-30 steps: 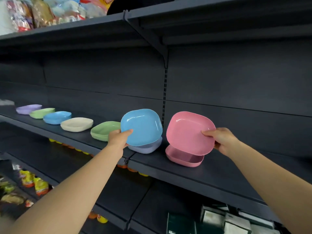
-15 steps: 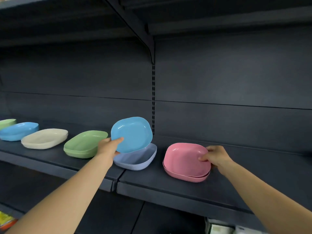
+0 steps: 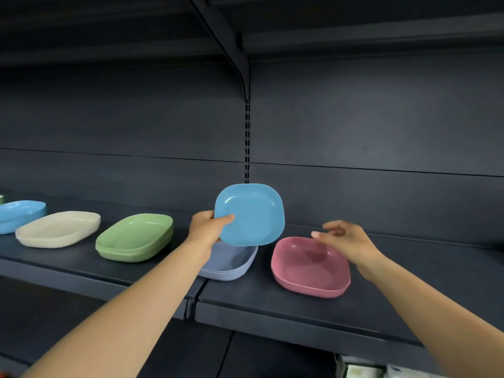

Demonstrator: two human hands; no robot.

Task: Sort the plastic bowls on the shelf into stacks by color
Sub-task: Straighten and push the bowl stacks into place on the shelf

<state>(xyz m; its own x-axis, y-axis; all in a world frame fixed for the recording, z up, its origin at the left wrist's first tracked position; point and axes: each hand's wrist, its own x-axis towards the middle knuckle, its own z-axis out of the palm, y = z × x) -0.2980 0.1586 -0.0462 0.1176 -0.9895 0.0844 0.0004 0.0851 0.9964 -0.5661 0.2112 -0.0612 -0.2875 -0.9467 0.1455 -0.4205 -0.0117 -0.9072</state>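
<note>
Dark metal shelf (image 3: 300, 304) crosses the lower frame, carrying every bowl. At left lies a cream bowl (image 3: 58, 229), beside it a green stack (image 3: 135, 237), and at the far left edge a blue stack (image 3: 20, 215). Right of centre sits a pink stack (image 3: 311, 267). At centre, a blue bowl (image 3: 249, 214) is tilted upright, pinched at its rim by the left hand (image 3: 208, 226), above a lilac bowl (image 3: 229, 261). The right hand (image 3: 343, 240) hovers empty, fingers spread, over the pink stack's far rim.
</note>
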